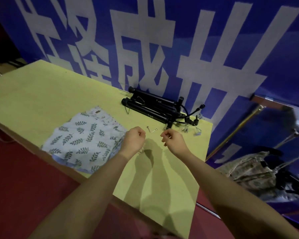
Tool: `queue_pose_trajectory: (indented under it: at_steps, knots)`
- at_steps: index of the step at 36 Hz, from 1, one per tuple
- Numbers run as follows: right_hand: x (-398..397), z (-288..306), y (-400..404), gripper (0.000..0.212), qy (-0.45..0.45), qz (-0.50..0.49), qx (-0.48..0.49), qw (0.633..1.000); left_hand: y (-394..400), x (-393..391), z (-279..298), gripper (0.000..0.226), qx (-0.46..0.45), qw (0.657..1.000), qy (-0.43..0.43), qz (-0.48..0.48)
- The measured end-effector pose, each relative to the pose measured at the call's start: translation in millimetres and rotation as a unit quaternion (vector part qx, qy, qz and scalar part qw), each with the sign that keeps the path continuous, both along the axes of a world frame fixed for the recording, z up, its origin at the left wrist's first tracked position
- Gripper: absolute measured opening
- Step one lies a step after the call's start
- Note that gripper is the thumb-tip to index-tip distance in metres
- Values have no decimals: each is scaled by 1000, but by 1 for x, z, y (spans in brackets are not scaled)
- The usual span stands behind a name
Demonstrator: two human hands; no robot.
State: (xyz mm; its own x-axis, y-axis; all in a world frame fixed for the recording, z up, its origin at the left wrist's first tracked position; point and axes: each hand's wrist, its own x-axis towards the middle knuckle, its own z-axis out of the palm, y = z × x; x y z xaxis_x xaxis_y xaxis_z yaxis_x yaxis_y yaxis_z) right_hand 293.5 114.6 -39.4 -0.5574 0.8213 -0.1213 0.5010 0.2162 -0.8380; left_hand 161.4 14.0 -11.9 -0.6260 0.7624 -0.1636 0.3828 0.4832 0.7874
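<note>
My left hand point(134, 138) hovers over the yellow-green table point(41, 94) with its fingers curled into a fist, and nothing shows in it. My right hand point(171, 139) hangs a short way to its right, fingers curled, pinching what looks like a small metal safety pin. Two loose safety pins point(152, 130) lie on the table just beyond and between the hands. A folded light-blue cloth with a green leaf print point(83, 140) lies left of my left hand, with several small pins point(103, 118) at its far edge.
A folded black tripod with cables point(154, 107) lies at the table's far edge against a blue banner with white characters point(162, 40). Small clips point(195, 133) lie near the right corner. A camouflage bag point(252, 171) sits on the floor to the right. Red carpet borders the table.
</note>
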Motion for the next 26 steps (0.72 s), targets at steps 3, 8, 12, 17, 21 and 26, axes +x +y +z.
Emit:
queue_pose_trajectory:
  at_steps: [3,8,12,17,21,26]
  knots:
    - [-27,-12,-2,17,-26,25,-3,999,-8,-30,-11,20,-19,1000,17,5]
    - [-75,-27,-8,17,-59,45,-3,997,-15,-79,-30,19,-69,997,21,10]
    - [-111,-39,-11,16,-68,43,7,997,-18,-114,-42,13,-103,994,25,-10]
    - [-153,-58,-17,24,-128,85,20,988,-18,-154,-56,31,-163,981,62,-86]
    - [-175,-72,-22,45,-191,142,52,970,-13,-170,-65,30,-175,975,71,-121]
    - [-190,-81,-24,37,-233,123,64,963,-8,-177,-78,41,-196,950,138,-200]
